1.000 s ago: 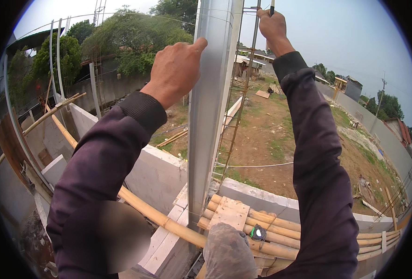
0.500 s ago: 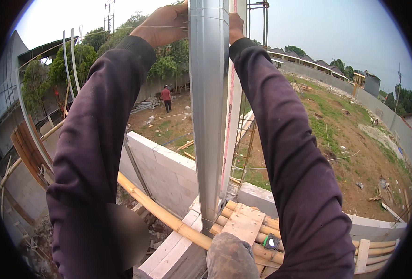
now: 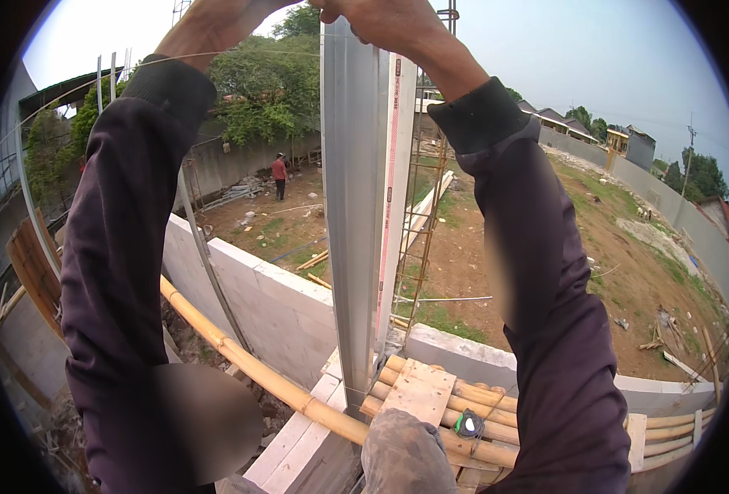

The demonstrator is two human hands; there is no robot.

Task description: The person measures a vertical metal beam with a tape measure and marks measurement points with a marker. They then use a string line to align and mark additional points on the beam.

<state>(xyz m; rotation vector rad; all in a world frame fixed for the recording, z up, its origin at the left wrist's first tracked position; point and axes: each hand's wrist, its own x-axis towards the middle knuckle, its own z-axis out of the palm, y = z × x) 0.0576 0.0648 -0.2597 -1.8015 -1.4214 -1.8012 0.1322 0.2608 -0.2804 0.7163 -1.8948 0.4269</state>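
Over on the left, the person's left hand (image 3: 224, 18) reaches up past the upper edge of view, so I can't tell whether its fingers close on anything. A bamboo pole (image 3: 265, 375) slants lower down, near a pale block wall (image 3: 282, 288), and someone in a red top (image 3: 279, 170) stands beyond. Midway, the grey metal post (image 3: 352, 189) rises upright, the right hand (image 3: 385, 23) across its upper part; whether it's clamped there, I can't tell. Alongside runs a white strip (image 3: 395, 165); farther right, a tape measure (image 3: 469, 424) rests on bamboo decking (image 3: 496, 432).
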